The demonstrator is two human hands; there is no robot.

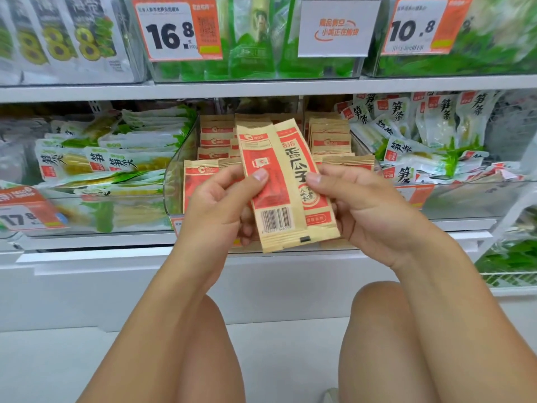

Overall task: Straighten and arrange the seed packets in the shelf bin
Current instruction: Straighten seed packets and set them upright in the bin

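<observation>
Holding two tan-and-red seed packets out in front of the clear shelf bin (pixel 177 170) right now, so here's how I'd play this step. My left hand (pixel 216 203) has its thumb clamped on the face of the front packet (pixel 268 184), the one showing its barcode side, with the fingers curled round behind it. My right hand (pixel 363 205) is pinching the back packet (pixel 302 173), which shows its printed front with the big characters and sits a bit fanned out to the right behind the first. Both are roughly upright, tops leaning slightly.

The rest of the seed packets (pixel 216 138) are standing in rows inside the bin, just behind my hands; the rows look fairly neat at the back, looser toward the front.

My take: these two face opposite ways, so flip the barcode one round first, so that both fronts face out like the ones in the bin. Then square the edges by tapping the bottoms together, and slide them into the front row as a pair, not one at a time. Keep the grip low on the packets so the tops go in clean.

Main risk, I reckon, is knocking the front row (pixel 200 181) forward while sliding in. The neighbouring bins of green-and-white bamboo shoot packs (pixel 116 158) aren't part of this; leave them alone.
</observation>
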